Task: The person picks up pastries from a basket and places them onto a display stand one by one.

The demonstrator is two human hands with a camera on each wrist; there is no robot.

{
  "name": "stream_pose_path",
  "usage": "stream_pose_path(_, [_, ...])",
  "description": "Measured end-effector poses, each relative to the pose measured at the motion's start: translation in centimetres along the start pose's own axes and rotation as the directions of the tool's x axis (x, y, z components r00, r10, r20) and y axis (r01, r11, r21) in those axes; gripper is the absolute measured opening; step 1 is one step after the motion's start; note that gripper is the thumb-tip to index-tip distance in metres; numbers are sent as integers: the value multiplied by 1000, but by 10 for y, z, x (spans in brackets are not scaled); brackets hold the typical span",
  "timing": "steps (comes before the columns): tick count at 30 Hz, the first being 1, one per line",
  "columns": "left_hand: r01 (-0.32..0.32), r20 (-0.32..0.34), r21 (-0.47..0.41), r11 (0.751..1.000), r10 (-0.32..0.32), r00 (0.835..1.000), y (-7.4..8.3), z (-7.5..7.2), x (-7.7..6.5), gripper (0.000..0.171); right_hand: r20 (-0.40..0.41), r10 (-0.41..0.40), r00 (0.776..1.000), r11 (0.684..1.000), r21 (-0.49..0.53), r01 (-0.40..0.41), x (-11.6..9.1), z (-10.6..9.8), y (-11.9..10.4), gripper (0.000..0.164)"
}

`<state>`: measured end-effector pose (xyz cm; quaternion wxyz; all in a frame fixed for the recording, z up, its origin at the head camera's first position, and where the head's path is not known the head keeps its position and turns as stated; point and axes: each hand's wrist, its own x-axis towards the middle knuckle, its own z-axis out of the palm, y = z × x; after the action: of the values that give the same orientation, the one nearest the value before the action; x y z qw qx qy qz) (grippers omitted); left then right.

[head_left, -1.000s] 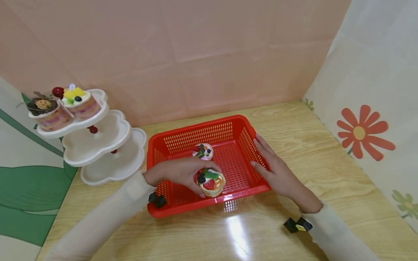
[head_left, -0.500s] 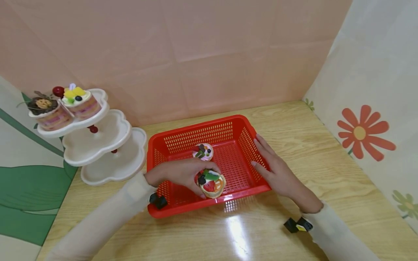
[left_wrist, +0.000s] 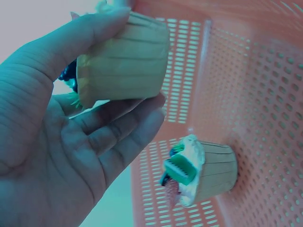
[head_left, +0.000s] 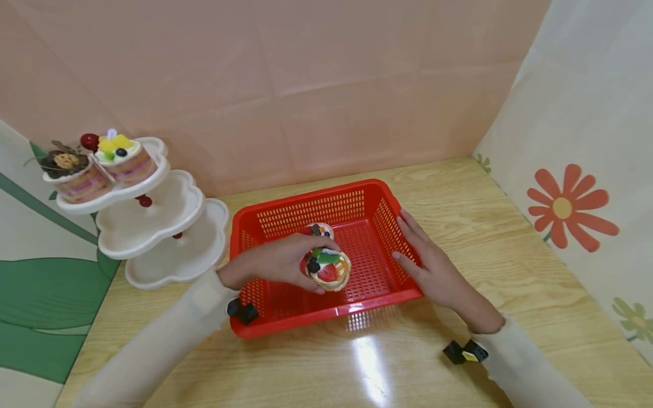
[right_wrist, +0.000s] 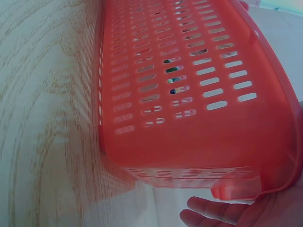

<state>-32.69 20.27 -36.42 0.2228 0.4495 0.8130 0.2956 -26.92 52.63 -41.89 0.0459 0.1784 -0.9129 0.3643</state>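
Observation:
My left hand point(head_left: 283, 259) holds a fruit-topped cupcake point(head_left: 333, 272) over the red basket point(head_left: 285, 324), thumb on one side and fingers on the other. Strawberry, dark berries and a green slice sit on its cream; the left wrist view shows its pleated pale wrapper point(left_wrist: 125, 61). A second cupcake point(left_wrist: 215, 170) stands on the basket floor, partly covered by the left hand in the head view. My right hand point(head_left: 433, 272) holds the basket's right rim, with the thumb over the inside and fairly straight fingers point(right_wrist: 213, 208) outside.
Left of the basket stands a white three-tier stand point(head_left: 168, 249) with scalloped plates. Its top plate carries a chocolate-topped cake cup point(head_left: 81, 178) and a fruit-topped cake cup point(head_left: 124, 161). A pink cloth backdrop point(head_left: 326, 96) hangs behind the wooden table point(head_left: 439, 187).
My left hand has raised the held cupcake and shifted it slightly away from me, covering more of the second cupcake. The right hand and basket have stayed put.

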Motion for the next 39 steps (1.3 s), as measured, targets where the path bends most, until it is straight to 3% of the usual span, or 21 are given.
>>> stream_pose_path(8, [-13,-94,-82,997,6,996,2,-12,-11,67,-1,3,1000,1000,0,-3,1,0,-2,70])
stream_pose_path(15, [-8,-158,-100,995,-8,987,3,-17,-21,72,-3,9,1000,1000,2,-9,1,1,-3,70])
stream_pose_path(26, [0,-320,-132,991,-42,946,2,-21,-49,70,-5,5,1000,1000,2,-5,1,1,-4,70])
stream_pose_path(34, [-9,-379,-176,984,-60,924,0,-19,-70,68,-11,5,1000,1000,5,-5,1,2,-4,70])
stream_pose_path(39, [9,-429,-197,980,-94,898,-6,-15,-83,66,-11,2,1000,1000,7,-2,1,2,-5,70])
